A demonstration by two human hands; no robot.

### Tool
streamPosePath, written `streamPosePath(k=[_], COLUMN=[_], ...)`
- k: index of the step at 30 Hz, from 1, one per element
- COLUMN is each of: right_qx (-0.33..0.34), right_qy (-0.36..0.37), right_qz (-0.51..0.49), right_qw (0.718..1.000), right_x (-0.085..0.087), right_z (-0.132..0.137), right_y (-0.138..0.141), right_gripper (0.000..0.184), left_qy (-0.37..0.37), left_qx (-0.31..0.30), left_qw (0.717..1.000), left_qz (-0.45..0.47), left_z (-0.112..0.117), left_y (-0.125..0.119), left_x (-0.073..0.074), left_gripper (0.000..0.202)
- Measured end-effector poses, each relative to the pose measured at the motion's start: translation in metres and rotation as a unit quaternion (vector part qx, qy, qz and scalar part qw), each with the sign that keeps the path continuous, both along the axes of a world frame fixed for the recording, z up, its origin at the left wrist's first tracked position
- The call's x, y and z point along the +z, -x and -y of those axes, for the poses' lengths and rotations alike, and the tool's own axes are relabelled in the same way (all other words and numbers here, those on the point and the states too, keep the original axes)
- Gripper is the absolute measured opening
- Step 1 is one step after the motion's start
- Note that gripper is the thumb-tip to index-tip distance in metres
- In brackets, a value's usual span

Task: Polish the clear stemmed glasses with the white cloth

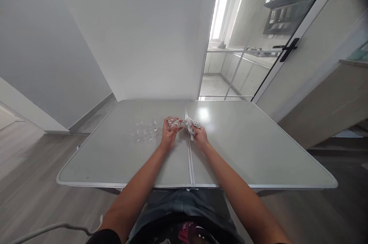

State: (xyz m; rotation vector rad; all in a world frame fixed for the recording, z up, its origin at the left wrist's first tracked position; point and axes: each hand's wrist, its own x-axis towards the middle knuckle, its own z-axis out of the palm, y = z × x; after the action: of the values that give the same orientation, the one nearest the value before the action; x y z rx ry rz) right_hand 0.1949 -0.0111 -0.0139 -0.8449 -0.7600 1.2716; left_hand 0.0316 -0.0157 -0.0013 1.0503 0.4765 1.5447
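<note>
In the head view, our left hand (169, 133) grips a clear glass (173, 123), while our right hand (200, 136) clutches a white cloth (191, 124) against the glass's right end. Just left of our left hand, other clear glasses (150, 133) sit grouped on the table (247, 148), which extends beneath both hands.

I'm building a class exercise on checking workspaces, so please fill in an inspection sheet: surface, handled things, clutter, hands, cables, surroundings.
Surface: pale table, seam running front to back.
Handled things: transparent glass; white cloth at its right end.
Clutter: grouped transparent glassware on the left half; count unclear.
Hands: left hand holds the glass; right hand grips the cloth.
Cables: pale cord, lower left.
Surroundings: white wall; black door handle, right.
</note>
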Motion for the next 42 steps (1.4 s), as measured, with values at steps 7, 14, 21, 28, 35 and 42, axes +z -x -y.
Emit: streamPosePath(k=[7, 14, 21, 28, 35, 42], right_qx=[-0.053, -0.016, -0.060, -0.036, -0.038, -0.065], right_qy=[-0.027, -0.007, -0.017, -0.009, -0.027, -0.015], right_qz=[0.049, 0.071, 0.044, 0.099, 0.049, 0.129], right_qw=[0.997, 0.997, 0.997, 0.994, 0.998, 0.989], right_x=[0.006, 0.011, 0.011, 0.006, 0.003, 0.000], right_z=[0.004, 0.007, 0.005, 0.003, 0.001, 0.000], right_y=[-0.004, 0.000, -0.003, -0.003, -0.001, -0.005], right_gripper=[0.028, 0.024, 0.031, 0.016, 0.030, 0.014], left_qy=[0.002, -0.005, 0.004, 0.004, 0.004, 0.002], left_qx=[0.010, 0.010, 0.016, 0.015, 0.013, 0.013], left_qw=[1.000, 1.000, 1.000, 1.000, 1.000, 1.000], left_qz=[0.004, 0.007, -0.008, 0.001, -0.015, -0.008], left_z=[0.001, 0.002, 0.002, 0.002, 0.003, 0.001], left_y=[0.001, 0.001, 0.001, 0.001, 0.001, 0.002], left_x=[0.001, 0.002, 0.003, 0.004, 0.003, 0.001], left_gripper=[0.050, 0.049, 0.050, 0.049, 0.052, 0.049])
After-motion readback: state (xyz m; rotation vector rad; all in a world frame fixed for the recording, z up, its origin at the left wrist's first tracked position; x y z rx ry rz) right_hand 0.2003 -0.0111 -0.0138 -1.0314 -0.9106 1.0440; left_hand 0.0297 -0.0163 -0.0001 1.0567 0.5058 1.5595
